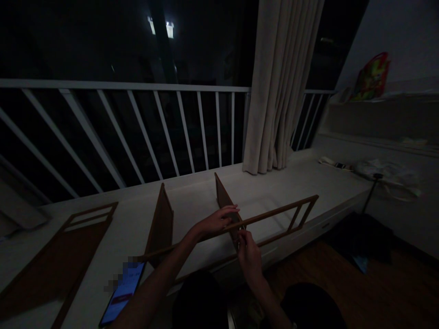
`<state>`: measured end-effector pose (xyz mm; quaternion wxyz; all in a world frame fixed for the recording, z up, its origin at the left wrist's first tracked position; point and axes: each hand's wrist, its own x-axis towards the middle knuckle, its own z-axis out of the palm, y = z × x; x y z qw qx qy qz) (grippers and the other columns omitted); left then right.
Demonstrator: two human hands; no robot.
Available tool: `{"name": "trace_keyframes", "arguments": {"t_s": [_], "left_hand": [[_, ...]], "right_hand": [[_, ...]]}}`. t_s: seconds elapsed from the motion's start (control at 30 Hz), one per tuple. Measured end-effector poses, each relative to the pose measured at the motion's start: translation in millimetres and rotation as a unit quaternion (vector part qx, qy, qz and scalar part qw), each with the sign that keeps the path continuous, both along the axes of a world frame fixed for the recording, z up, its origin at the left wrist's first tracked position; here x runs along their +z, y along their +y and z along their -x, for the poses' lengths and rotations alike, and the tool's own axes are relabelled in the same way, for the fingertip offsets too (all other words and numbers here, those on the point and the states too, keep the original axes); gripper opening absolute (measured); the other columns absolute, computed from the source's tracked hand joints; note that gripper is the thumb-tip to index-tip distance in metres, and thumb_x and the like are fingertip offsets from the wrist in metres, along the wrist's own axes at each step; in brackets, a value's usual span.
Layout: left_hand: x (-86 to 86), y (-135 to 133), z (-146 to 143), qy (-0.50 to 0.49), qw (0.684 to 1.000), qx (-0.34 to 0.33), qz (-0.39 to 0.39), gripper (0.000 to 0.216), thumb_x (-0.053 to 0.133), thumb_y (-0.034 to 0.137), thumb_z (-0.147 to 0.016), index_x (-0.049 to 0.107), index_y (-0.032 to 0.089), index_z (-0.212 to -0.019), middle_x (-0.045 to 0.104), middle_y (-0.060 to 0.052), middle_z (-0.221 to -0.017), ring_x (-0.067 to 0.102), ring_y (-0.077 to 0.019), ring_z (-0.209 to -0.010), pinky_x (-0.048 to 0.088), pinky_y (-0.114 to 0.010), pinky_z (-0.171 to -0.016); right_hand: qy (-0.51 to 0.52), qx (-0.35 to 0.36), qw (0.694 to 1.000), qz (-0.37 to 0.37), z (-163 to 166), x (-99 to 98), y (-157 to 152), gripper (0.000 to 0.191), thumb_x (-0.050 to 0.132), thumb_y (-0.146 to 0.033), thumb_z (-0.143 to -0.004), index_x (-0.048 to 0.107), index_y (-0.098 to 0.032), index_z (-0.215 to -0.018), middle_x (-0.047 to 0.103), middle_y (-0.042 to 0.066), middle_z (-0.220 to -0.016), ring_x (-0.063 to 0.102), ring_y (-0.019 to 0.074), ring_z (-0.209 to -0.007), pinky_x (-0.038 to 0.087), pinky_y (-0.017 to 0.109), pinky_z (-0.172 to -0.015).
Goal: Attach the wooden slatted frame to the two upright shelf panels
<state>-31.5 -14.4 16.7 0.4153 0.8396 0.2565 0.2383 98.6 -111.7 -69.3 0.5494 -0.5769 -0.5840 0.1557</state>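
The scene is dim. My left hand (216, 221) lies on the top rail of a long brown wooden frame (281, 211), fingers curled over it where it meets an upright wooden panel (222, 197). My right hand (247, 250) sits just below, fingertips pinched at the same joint; what they pinch is too small to make out. A second upright wooden panel (162, 223) stands further left against the frame. All of this rests on a white ledge (192, 196).
A flat brown panel (58, 260) lies on the ledge at left. A lit phone (124, 290) lies near the front edge. White railing (137, 132) and a curtain (281, 87) stand behind. Clutter (387, 171) sits at right; wooden floor (360, 292) below.
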Motion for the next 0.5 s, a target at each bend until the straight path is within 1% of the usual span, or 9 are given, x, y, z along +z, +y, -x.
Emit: {"name": "trace_keyframes", "arguments": {"t_s": [0.1,0.17,0.27,0.4,0.5], "left_hand": [[-0.6,0.6,0.1,0.002,1.000,0.005,-0.001,0.042,0.042,0.014,-0.075,0.045,0.022,-0.116,0.033,-0.004,-0.131,0.028,-0.0157,-0.121,0.021,-0.034,-0.102],[-1.4,1.4,0.2,0.002,1.000,0.005,0.005,0.043,0.042,0.012,-0.074,0.045,0.023,-0.116,0.033,-0.004,-0.131,0.028,-0.0159,-0.121,0.021,-0.034,-0.101],[-1.5,2.0,0.2,-0.001,1.000,0.000,0.007,0.045,0.043,0.011,-0.072,0.045,0.023,-0.115,0.033,-0.004,-0.131,0.027,-0.0161,-0.121,0.022,-0.035,-0.101],[1.5,-1.2,-0.3,0.000,1.000,0.010,0.000,0.042,0.043,0.013,-0.073,0.047,0.021,-0.114,0.034,-0.004,-0.130,0.028,-0.0159,-0.121,0.022,-0.034,-0.101],[4.2,-5.8,-0.7,0.002,1.000,0.022,0.001,0.041,0.043,0.015,-0.074,0.047,0.021,-0.113,0.034,-0.005,-0.130,0.028,-0.0157,-0.121,0.021,-0.033,-0.102]], "right_hand": [[0.065,-0.001,0.998,0.026,-0.1,-1.5,1.8,0.017,0.033,-0.032,-0.082,0.044,-0.021,-0.089,0.061,0.003,-0.071,0.058,0.0151,-0.057,0.041,0.024,-0.050],[0.109,0.002,0.994,0.030,-0.5,-1.0,2.5,0.015,0.036,-0.034,-0.081,0.040,-0.021,-0.087,0.060,0.002,-0.068,0.058,0.0149,-0.056,0.041,0.024,-0.050],[0.166,0.007,0.986,0.025,-1.8,1.3,2.6,0.018,0.040,-0.036,-0.080,0.036,-0.021,-0.089,0.060,0.001,-0.066,0.058,0.0139,-0.057,0.042,0.023,-0.051],[0.203,0.029,0.978,0.031,-5.5,3.0,2.9,0.025,0.045,-0.039,-0.076,0.039,-0.019,-0.091,0.062,0.001,-0.068,0.056,0.0123,-0.053,0.043,0.023,-0.051],[0.211,0.034,0.976,0.038,-9.9,1.7,5.1,0.026,0.048,-0.041,-0.074,0.045,-0.018,-0.086,0.062,0.002,-0.068,0.056,0.0124,-0.053,0.044,0.023,-0.051]]}}
